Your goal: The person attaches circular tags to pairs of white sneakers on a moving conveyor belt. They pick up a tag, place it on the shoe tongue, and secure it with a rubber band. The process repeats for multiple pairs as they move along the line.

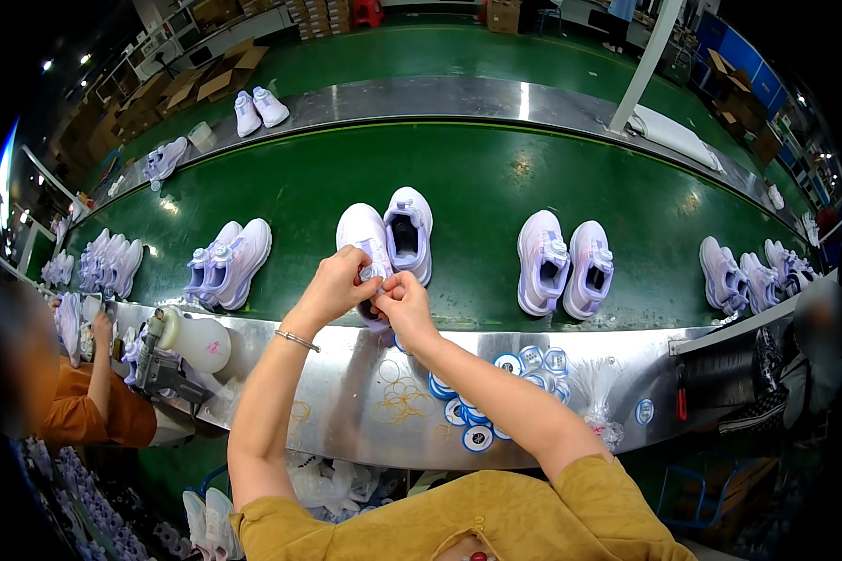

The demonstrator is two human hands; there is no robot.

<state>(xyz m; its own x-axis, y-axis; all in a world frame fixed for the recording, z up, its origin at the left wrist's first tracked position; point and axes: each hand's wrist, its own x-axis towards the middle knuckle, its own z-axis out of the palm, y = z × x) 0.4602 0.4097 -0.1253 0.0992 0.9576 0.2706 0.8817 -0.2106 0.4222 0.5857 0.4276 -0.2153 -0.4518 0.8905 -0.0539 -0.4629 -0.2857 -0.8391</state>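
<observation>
Both my hands meet over a white-and-lilac sneaker [360, 227] on the green conveyor belt, at its laces and collar. My left hand [339, 283] is closed in a pinch, and my right hand [405, 307] pinches close beside it. A small clear piece shows between the fingertips, too small to make out. The fingers cover part of the sneaker's opening and heel. Its mate [409, 234] stands just to the right, its dark insole showing and a round dial on its tongue.
Round blue-and-white tags [478, 438] lie piled on the metal ledge [337, 411], near yellow rubber bands [404, 402] and a bundle of clear strands [596, 388]. More sneakers [543, 262] stand along the belt. At left are a white container [201, 343] and a co-worker's arm [101, 365].
</observation>
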